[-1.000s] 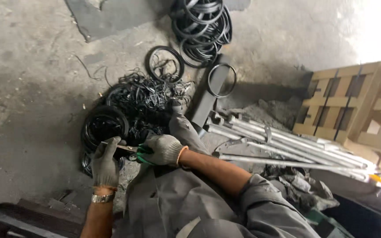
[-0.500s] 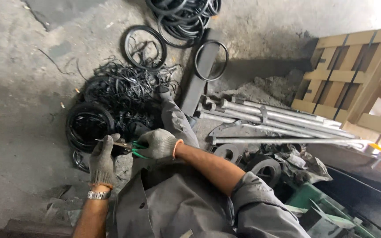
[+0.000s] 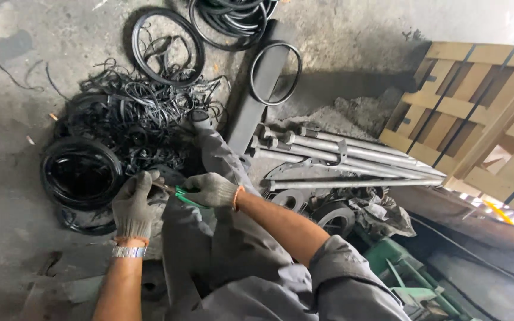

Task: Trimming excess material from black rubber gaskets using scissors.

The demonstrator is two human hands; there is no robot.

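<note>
Concrete floor [image 3: 7,196] is lying under the work, littered with black rubber rings [image 3: 81,172] and a tangle of thin black strips [image 3: 138,116]. Grey metal rods [image 3: 352,157] are lying to the right, near a wooden pallet [image 3: 477,113]. Both gloved hands are meeting above the person's grey trouser legs. Right hand [image 3: 210,189] is closing its fingers around the green handles of a cutting tool [image 3: 181,194]. Left hand [image 3: 133,203] is curling its fingers around the tool's front end; whatever is being pinched there is too small to tell.
</note>
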